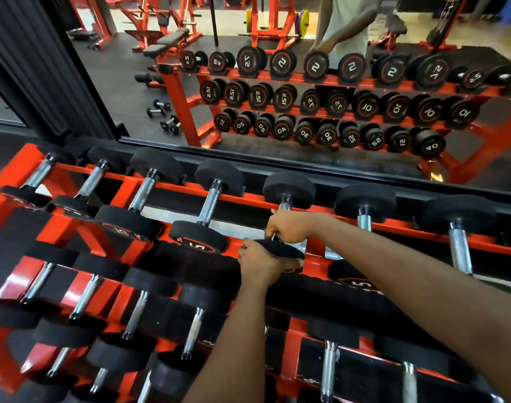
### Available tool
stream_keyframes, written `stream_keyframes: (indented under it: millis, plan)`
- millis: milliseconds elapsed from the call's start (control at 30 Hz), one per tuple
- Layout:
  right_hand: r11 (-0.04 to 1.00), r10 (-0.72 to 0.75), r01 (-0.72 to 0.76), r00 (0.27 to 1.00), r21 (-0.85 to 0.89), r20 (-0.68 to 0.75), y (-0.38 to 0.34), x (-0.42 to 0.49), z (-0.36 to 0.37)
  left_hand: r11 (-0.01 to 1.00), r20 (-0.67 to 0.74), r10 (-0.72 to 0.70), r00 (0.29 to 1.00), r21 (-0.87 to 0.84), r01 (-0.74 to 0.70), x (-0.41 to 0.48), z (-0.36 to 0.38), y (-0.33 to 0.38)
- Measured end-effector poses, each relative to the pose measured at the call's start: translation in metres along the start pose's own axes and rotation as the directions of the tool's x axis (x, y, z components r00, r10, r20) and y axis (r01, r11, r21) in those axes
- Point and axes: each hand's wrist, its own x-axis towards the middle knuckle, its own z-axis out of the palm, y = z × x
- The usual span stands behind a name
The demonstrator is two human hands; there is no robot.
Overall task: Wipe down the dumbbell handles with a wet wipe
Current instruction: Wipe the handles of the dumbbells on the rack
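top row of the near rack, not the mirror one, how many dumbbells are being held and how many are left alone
held dumbbell, right hand on its handle, left hand on its near head: 1
untouched dumbbells in view: 6
total: 7
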Motion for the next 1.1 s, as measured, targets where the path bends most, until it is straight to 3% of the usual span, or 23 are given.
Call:
stream_keyframes:
  millis: [200,600,867,933,1000,1033,1067,1100]
  plan:
    - [0.990,-0.028,0.052,0.984,0.134,-0.176,0.017,-0.029,0.023,1.000,0.001,-0.001,1.000,-0.020,0.001,-0.003,0.000,0.001]
    - [0.967,-0.037,0.132,0.918,0.217,-0.394,0.015,-0.052,0.043,1.000,-0.003,0.014,1.000,0.020,-0.014,-0.005,-0.003,0.003]
    - [0.855,0.301,-0.085,0.885,0.512,-0.355,0.017,-0.062,0.065,0.998,-0.019,0.037,0.999,0.045,-0.036,-0.004,-0.001,0.002]
    - [0.766,0.475,-0.199,0.816,0.611,-0.329,0.017,-0.053,0.069,0.998,-0.021,0.044,0.999,0.044,-0.043,-0.003,0.000,0.001]
    - [0.605,0.688,-0.322,0.672,0.728,-0.273,0.018,-0.043,0.069,0.998,-0.021,0.042,0.999,0.051,-0.041,-0.003,-0.001,0.000]
    - [0.464,0.773,-0.331,0.605,0.822,-0.193,0.018,-0.038,0.069,0.998,-0.019,0.040,0.999,0.054,-0.039,-0.003,-0.001,0.001]
    - [0.299,0.808,-0.271,0.582,0.915,-0.092,0.017,-0.030,0.067,0.998,-0.019,0.035,0.999,0.054,-0.034,-0.003,-0.001,0.001]
    - [0.148,0.793,-0.198,0.609,0.969,0.004,0.016,-0.023,0.066,0.998,-0.020,0.032,0.999,0.050,-0.031,-0.004,-0.001,0.002]
